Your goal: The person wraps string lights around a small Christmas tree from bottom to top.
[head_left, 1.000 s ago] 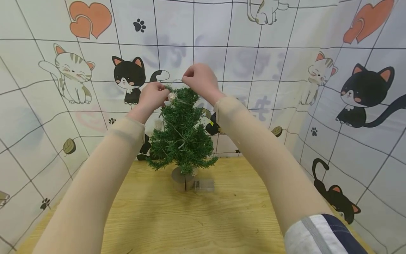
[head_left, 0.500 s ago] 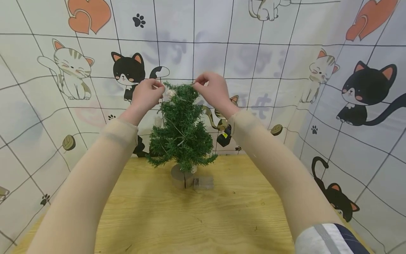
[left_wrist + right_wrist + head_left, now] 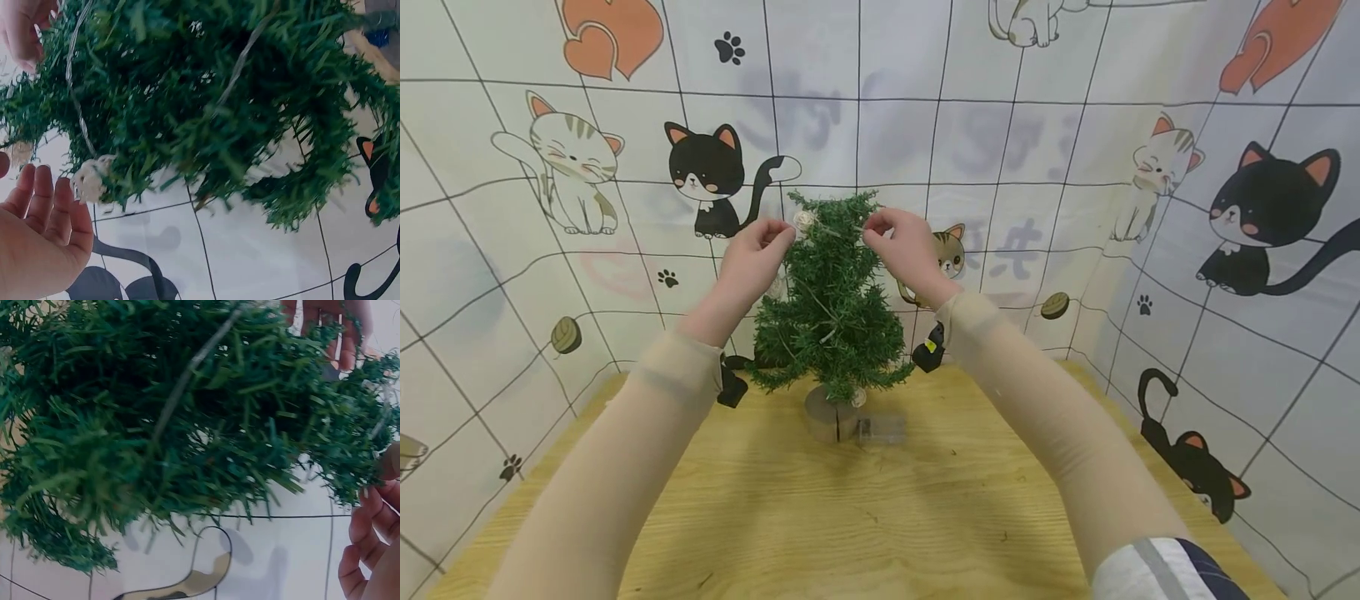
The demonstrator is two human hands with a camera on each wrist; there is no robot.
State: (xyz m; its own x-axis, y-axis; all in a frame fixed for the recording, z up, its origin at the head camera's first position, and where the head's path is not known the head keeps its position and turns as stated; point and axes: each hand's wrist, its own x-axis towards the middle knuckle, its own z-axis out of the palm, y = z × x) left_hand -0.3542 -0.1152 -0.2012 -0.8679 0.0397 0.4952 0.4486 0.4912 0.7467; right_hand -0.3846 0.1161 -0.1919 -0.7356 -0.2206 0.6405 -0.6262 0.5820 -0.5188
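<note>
A small artificial Christmas tree (image 3: 835,321) stands upright on a round grey base (image 3: 830,417). Thin clear string-light wire (image 3: 236,75) with whitish openwork balls winds over its branches. One ball (image 3: 805,220) sits near the top left, another lower on the left side (image 3: 90,181). Beside the upper ball, my left hand (image 3: 754,257) pinches with thumb and forefinger at the tree's edge; the wire there is mostly hidden by needles. On the opposite side, just below the top, my right hand (image 3: 908,250) pinches the wire, its other fingers curled loosely.
A clear plastic box (image 3: 882,429) lies right of the base on the wooden table (image 3: 865,525). Close behind the tree hangs a white cloth (image 3: 895,67) printed with cats and grid lines, continuing along both sides. A further ball (image 3: 858,397) hangs low by the base.
Both hands have come down from above the treetop to either side of it. The wire stretched between them earlier has lowered to the upper branches; the tree stays put.
</note>
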